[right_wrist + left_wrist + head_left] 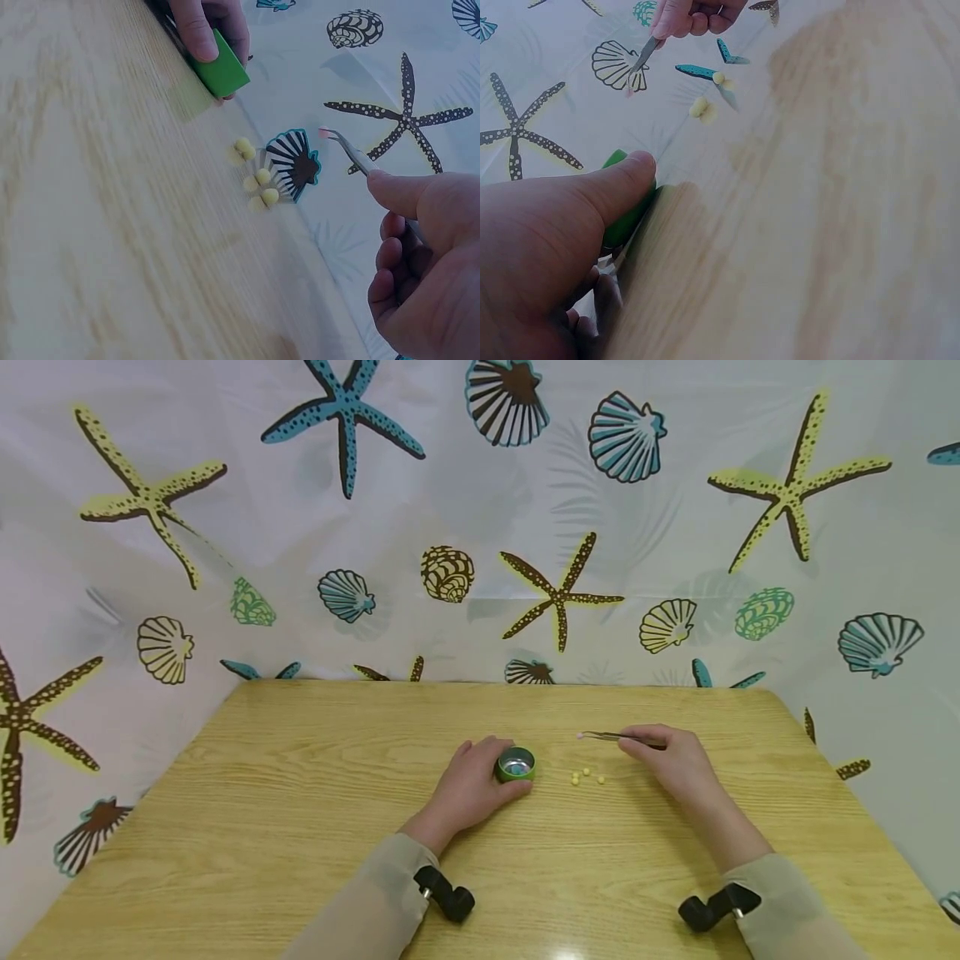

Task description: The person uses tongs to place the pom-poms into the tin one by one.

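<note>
My left hand (471,783) holds a small round green tin (531,774) on the table, thumb on its near side and fingers around the far side. The inside of the tin is shiny metal, and something small and bluish lies at its bottom. Between thumb and fingers, my right hand (678,764) pinches slim metal tweezers (354,154) with bent tips. A tiny pale pink bead (324,133) is caught at those tips, up and to the right of the tin in the head view. Several little yellow beads (269,197) lie on the table between the two hands.
The wood-grain table (300,843) reaches back to a white curtain (420,502) printed with starfish and shells. Black camera mounts (453,902) sit on both sleeves, close above the table.
</note>
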`<act>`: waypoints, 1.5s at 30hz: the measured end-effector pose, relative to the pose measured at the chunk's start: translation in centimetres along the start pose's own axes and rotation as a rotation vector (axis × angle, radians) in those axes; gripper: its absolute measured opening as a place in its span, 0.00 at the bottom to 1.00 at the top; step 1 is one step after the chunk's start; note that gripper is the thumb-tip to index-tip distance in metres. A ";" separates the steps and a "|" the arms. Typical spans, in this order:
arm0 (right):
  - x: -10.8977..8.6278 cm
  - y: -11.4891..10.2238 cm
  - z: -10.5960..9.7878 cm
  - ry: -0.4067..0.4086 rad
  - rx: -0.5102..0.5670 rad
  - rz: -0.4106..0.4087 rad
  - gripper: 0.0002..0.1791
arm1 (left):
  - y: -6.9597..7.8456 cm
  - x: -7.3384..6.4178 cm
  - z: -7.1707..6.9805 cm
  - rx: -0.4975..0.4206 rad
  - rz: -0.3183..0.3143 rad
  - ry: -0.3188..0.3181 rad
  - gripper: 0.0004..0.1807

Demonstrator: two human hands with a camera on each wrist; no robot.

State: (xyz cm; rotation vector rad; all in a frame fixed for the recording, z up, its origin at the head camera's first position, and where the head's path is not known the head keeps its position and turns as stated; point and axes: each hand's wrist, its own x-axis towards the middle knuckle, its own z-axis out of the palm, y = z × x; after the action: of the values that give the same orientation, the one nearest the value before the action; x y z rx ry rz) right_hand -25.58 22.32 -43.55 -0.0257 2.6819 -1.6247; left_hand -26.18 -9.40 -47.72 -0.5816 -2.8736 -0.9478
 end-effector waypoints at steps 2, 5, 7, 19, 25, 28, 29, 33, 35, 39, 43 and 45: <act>-0.1 -0.3 0.2 -0.005 -0.004 -0.016 0.24 | -0.1 0.0 0.0 0.002 -0.002 -0.002 0.37; -0.4 -0.9 0.4 -0.013 -0.001 -0.042 0.23 | -0.1 0.1 0.0 0.002 -0.003 -0.005 0.38; -0.6 -1.3 0.7 -0.016 0.003 -0.061 0.22 | -0.1 0.1 -0.1 0.001 -0.003 -0.004 0.38; -1.6 -2.5 2.9 -0.029 0.004 -0.155 0.17 | -0.1 0.1 -0.1 0.006 0.004 -0.001 0.38; -1.9 -2.7 4.0 -0.015 -0.015 -0.170 0.14 | -0.1 0.0 0.0 0.006 0.007 -0.001 0.37; -2.0 -2.7 4.5 -0.007 -0.024 -0.191 0.13 | -0.1 0.0 0.0 0.001 0.008 0.000 0.37; -2.0 -2.7 4.7 -0.006 -0.022 -0.194 0.13 | -0.1 0.0 0.0 0.000 0.008 0.001 0.37; -2.1 -2.7 5.2 0.002 -0.016 -0.187 0.13 | -0.1 0.1 0.0 -0.005 0.011 -0.001 0.36; -2.1 -2.7 5.4 0.010 -0.015 -0.177 0.13 | -0.1 0.1 0.0 -0.006 0.012 -0.001 0.36; -2.1 -2.7 5.7 0.017 -0.024 -0.178 0.12 | 0.0 0.1 -0.1 -0.005 0.015 0.003 0.36; -2.1 -2.7 5.9 0.015 -0.029 -0.180 0.12 | 0.0 0.1 -0.1 0.000 0.009 0.000 0.37; -2.1 -2.5 5.9 0.012 -0.033 -0.179 0.12 | 0.0 0.1 -0.1 0.001 0.004 -0.004 0.38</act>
State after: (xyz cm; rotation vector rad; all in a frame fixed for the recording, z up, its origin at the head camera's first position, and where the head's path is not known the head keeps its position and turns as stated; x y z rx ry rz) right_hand -23.34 15.98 -44.02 -0.2648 2.7874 -1.6285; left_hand -26.30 -9.44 -47.65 -0.5897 -2.8747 -0.9460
